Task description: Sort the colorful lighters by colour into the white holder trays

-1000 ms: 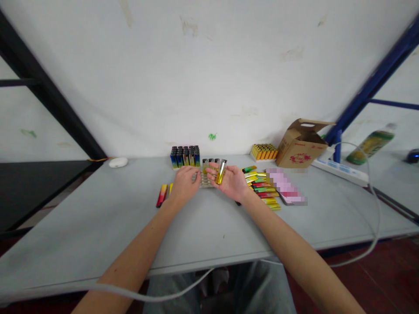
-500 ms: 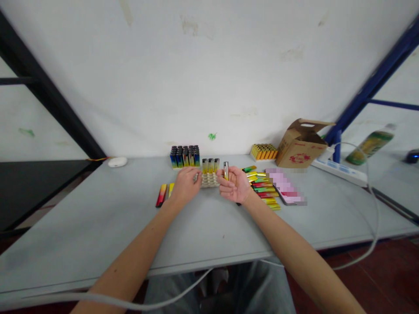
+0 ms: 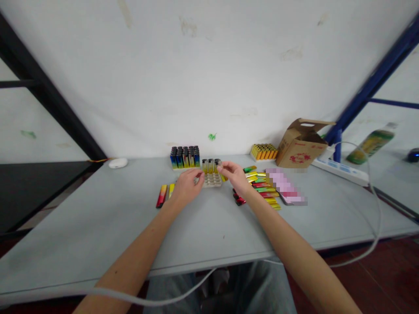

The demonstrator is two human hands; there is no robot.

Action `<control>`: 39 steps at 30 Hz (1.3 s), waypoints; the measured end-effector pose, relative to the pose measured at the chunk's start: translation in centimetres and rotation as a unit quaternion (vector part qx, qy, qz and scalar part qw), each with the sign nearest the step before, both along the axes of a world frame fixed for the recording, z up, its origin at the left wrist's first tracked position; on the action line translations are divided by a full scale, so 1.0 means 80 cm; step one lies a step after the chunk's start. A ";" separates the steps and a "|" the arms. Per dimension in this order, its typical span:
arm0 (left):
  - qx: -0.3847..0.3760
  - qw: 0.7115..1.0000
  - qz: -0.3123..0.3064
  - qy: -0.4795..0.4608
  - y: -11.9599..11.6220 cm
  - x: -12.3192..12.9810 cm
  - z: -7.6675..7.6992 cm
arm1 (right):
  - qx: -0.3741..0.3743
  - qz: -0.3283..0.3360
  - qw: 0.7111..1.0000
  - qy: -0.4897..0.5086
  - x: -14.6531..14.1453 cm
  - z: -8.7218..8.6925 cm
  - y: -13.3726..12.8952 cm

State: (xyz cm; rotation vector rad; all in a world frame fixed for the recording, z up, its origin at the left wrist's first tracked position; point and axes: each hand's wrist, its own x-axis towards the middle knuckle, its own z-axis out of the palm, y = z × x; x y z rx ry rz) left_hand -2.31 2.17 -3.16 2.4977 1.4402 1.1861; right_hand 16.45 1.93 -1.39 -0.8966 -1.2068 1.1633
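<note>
A pale tray with round holes sits mid-table, and three yellow lighters with dark tops stand along its back row. My right hand pinches a yellow lighter at the tray's right back corner, tilted and partly covered by the fingers. At the tray's left side is my left hand, its fingers curled and the thumb pressed to the index finger. Whatever it grips there is hidden. Loose lighters in several colours lie right of my right hand. A red-yellow lighter lies left of my left hand.
Behind stands a filled block of blue and yellow lighters. Back right are a tray of orange lighters, an open cardboard box and a power strip. A pink phone-like object lies right; a white case lies left.
My right hand has turned over, palm now down, and brought its lighter to the tray's right back corner. My left hand has shifted slightly right.
</note>
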 end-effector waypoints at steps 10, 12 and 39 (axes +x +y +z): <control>0.062 0.997 -0.033 -0.017 -0.010 0.006 0.009 | 0.078 0.018 0.987 -0.137 -0.007 -0.013 -0.002; 0.056 0.997 -0.045 -0.011 -0.008 0.003 0.009 | 0.073 0.040 0.988 -0.128 -0.008 -0.014 -0.003; -0.057 0.989 0.066 -0.117 0.031 -0.020 -0.014 | 0.243 0.047 0.798 -0.549 -0.008 -0.022 -0.016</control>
